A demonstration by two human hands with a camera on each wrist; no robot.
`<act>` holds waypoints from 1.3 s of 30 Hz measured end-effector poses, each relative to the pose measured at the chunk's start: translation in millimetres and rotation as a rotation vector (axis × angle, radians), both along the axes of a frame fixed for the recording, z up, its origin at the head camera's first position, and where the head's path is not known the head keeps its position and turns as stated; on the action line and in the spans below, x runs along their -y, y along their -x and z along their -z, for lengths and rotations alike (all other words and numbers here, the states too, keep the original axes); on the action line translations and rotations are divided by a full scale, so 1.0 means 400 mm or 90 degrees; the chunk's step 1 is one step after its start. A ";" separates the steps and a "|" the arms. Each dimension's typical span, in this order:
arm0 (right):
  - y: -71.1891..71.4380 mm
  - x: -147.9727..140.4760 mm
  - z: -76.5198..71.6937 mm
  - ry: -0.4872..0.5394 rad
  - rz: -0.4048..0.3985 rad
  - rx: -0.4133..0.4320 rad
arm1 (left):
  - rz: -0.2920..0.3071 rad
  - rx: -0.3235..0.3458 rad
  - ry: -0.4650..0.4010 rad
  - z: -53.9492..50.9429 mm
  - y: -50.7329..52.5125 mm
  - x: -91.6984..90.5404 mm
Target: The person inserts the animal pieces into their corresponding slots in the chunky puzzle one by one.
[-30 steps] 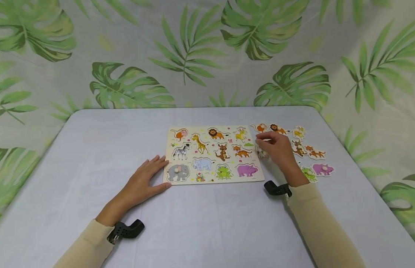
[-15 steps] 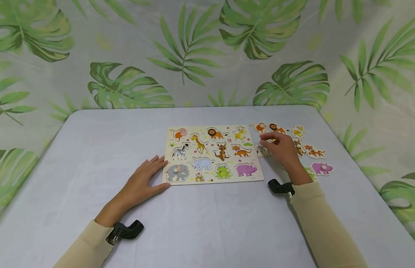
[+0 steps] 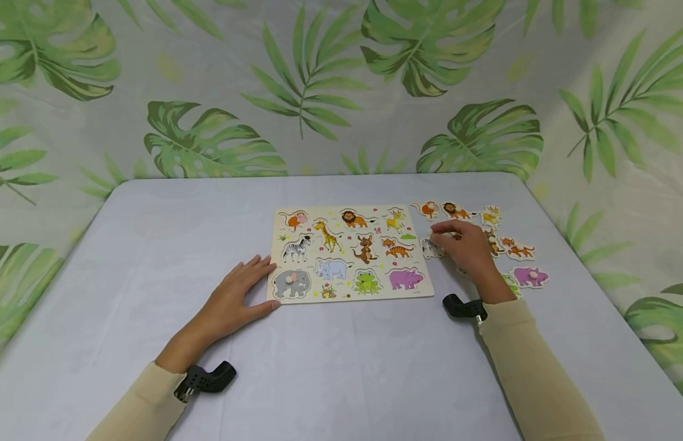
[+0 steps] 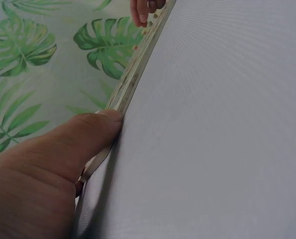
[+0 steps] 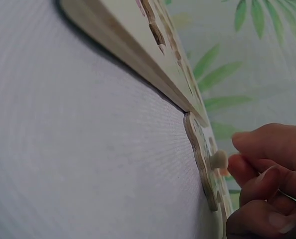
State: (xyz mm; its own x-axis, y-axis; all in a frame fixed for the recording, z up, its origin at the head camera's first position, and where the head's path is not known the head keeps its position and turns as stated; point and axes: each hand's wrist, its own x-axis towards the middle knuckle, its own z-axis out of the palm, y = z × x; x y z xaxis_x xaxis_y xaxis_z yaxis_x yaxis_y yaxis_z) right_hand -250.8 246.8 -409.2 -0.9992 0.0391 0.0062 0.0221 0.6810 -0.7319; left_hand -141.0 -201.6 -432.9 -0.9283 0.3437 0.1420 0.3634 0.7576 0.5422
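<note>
My left hand (image 3: 231, 300) lies at the near left corner of the wooden animal puzzle board (image 3: 324, 212). Its fingers touch the left edge and the thumb (image 4: 95, 129) presses the front edge. An elephant piece (image 3: 292, 284) with a knob sits in its slot. Just right of the board, my right hand (image 3: 465, 248) hovers over a zebra piece (image 3: 429, 248), which it partly hides. Loosely bent, its fingers hold nothing. In the right wrist view the fingertips are close to the piece's knob (image 5: 219, 160), with a small gap showing.
Loose knobbed pieces lie right of the board: a monkey (image 3: 427, 210), a lion (image 3: 457, 211), a yellow antelope (image 3: 491, 215), a tiger (image 3: 517, 248), a purple hippo (image 3: 530, 277). A kangaroo (image 3: 492, 242) and a frog (image 3: 510, 283) are partly hidden by the right hand.
My right hand has shifted slightly to the right, away from the board's edge, uncovering more of the zebra piece. The left hand stays in place.
</note>
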 end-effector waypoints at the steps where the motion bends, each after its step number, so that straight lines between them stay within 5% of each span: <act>1: 0.001 0.000 0.002 0.003 0.002 0.003 | 0.000 0.000 0.000 0.000 0.000 0.000; 11: 0.005 -0.001 0.011 -0.002 -0.009 0.030 | 0.005 -0.003 0.002 0.001 0.001 0.003; 39: 0.005 0.007 0.016 -0.028 -0.004 -0.006 | 0.011 -0.006 0.005 -0.003 0.003 -0.002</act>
State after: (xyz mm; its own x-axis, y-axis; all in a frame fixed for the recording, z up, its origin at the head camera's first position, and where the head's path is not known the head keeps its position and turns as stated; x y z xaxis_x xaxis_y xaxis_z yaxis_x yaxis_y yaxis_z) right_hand -252.8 244.1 -415.8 -0.9993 0.0317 0.0176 0.0102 0.7129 -0.7011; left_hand -142.0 -200.8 -431.5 -0.9210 0.3603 0.1482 0.3813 0.7555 0.5328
